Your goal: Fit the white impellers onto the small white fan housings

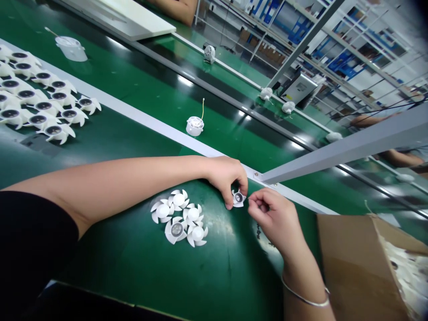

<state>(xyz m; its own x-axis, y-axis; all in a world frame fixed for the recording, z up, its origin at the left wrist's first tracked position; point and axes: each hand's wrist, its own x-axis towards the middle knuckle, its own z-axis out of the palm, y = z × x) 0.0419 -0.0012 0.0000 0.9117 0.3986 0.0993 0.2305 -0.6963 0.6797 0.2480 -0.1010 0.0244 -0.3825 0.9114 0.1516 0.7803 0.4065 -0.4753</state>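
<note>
Slippage is my main worry from this remote seat: my left hand (226, 182) pinches one small white plastic fan with curved blades (238, 198) close to the green conveyor mat (220, 267), and a loosened pinch would drop it onto the cluster nearby. My right hand (272, 218) closes its fingertips (250, 198) at that fan, clenching something too thin for me to make out, so a snag could twist the fan free. I count five loose white fans (175, 229) beside my hands, at least fifteen dark-centred white fans (53, 131) at far left, some cut off by the frame, one round white cup with a thin tan wire (195, 125), and one brown cardboard box (351, 267) at lower right.
</note>
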